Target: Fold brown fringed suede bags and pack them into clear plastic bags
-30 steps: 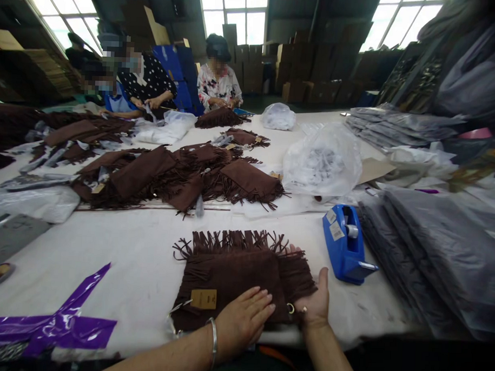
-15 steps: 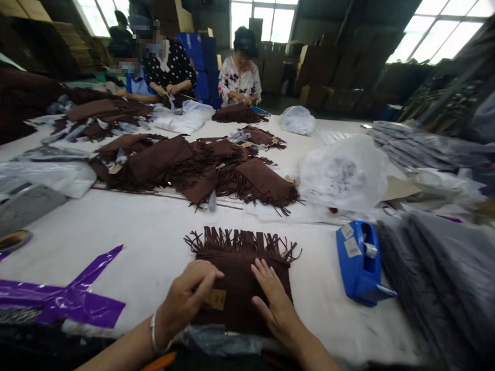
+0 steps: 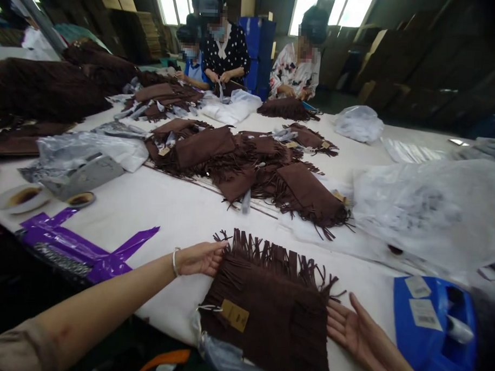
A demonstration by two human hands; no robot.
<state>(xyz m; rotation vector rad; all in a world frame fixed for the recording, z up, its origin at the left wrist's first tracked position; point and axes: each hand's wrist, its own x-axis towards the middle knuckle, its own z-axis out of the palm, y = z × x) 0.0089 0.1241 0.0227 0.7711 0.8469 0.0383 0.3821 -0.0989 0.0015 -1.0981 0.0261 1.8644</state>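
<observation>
A folded brown fringed cloth [image 3: 276, 305] with a tan paper tag [image 3: 235, 315] lies on the white table [image 3: 181, 215] in front of me. My left hand [image 3: 202, 257] rests at the cloth's left edge, fingers curled against the fringe. Palm up and with fingers spread, my right hand [image 3: 358, 333] lies at the cloth's right edge, holding nothing. A clear plastic bag [image 3: 221, 355] sticks out under the cloth's near edge.
A blue tape dispenser [image 3: 433, 327] stands at the right. A pile of brown fringed cloths [image 3: 248, 164] fills the table's middle. Purple plastic strips [image 3: 78, 244] lie left, white plastic bags [image 3: 429, 208] right. Three people [image 3: 223, 49] work at the far end.
The view has swung left. My hands moved from on top of the cloth out to its left and right edges, the right one turning palm up.
</observation>
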